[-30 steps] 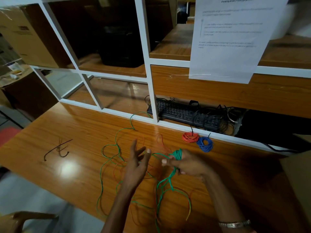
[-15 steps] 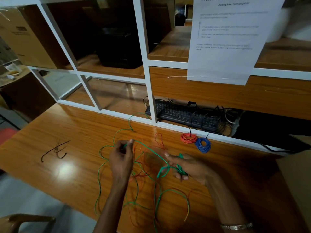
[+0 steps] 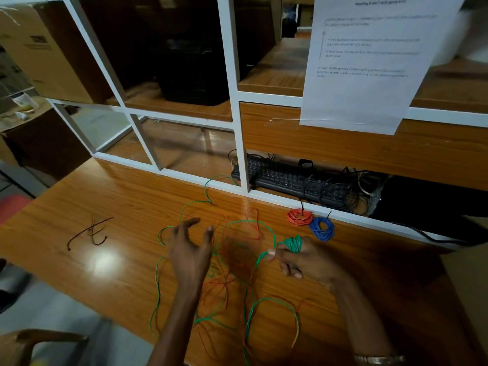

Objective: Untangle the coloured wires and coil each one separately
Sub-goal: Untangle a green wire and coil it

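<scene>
Orange coil (image 3: pixel 299 216) and blue coil (image 3: pixel 322 229) finished by frame. Green coil (image 3: pixel 293 243) part-wound, clamped in right hand (image 3: pixel 307 261). Left hand (image 3: pixel 191 249) spread, empty. Green, red tangle (image 3: pixel 232 262) outstanding on desk (image 3: pixel 79 265).

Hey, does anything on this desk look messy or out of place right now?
Yes: loose green wire and thin red wire sprawl tangled across the table, unlike the tidy orange coil and blue coil behind.
</scene>
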`<state>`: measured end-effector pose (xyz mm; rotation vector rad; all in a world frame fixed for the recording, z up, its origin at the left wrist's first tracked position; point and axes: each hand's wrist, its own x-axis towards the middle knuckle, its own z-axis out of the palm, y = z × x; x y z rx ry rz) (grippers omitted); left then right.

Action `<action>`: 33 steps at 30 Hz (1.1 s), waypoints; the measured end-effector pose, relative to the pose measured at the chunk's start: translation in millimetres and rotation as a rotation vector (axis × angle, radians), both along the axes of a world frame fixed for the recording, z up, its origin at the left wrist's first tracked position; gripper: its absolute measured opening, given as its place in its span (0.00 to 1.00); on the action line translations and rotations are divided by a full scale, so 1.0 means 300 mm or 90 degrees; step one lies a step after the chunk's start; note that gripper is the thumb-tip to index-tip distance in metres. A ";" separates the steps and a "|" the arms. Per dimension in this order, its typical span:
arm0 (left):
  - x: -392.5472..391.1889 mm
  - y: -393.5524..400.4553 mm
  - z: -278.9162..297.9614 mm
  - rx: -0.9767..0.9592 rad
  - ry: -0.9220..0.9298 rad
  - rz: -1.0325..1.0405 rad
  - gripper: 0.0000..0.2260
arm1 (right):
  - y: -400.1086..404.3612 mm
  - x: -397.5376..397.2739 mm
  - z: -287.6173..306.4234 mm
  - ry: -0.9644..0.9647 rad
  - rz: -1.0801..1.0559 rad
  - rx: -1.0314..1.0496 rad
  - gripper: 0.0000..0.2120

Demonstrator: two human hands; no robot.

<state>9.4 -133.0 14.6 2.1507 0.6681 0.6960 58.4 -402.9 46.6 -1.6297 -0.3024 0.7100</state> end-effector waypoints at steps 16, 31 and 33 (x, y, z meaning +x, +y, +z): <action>-0.031 -0.277 0.093 -0.677 0.260 -0.378 0.07 | -0.018 -0.009 -0.001 -0.041 0.065 0.015 0.16; 0.086 -0.121 0.013 -0.710 -0.019 0.001 0.04 | -0.003 -0.048 0.093 -0.077 0.152 -0.033 0.15; 0.106 -0.100 0.006 -0.701 -0.034 0.025 0.07 | 0.008 -0.057 0.101 -0.078 0.179 -0.042 0.16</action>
